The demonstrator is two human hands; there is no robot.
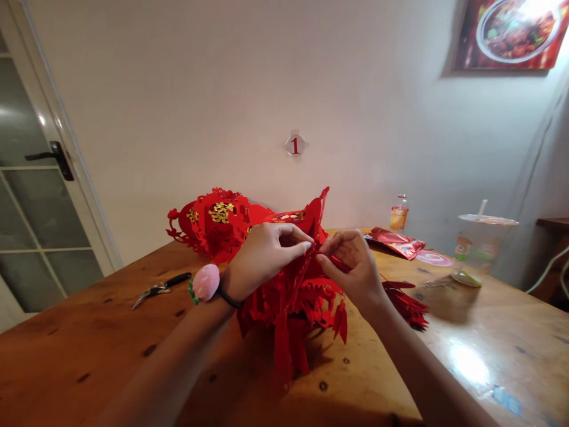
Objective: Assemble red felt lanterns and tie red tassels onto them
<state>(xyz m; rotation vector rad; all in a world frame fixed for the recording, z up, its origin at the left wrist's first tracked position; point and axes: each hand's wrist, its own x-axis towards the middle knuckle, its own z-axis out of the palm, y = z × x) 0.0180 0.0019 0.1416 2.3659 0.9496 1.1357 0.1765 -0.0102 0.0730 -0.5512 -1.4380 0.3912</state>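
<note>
Red lantern point(288, 293) sits on the counter point(102, 338) below both hands and looks half made. The left hand's point(267, 252) fingers pinch its edge; the right hand's point(351, 261) fingers curl close by, but I cannot tell what they hold. Another lantern point(222, 216) behind looks almost done. Loose red pieces point(405, 305) lie right. The wall point(178, 118) is close behind; more room shows left, around the pliers point(164, 289)

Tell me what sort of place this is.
Probably an eatery: a rectangular red food picture hangs on the pale wall, and a white plaque with a red 1 sits above the knotty brown wooden table.
</note>
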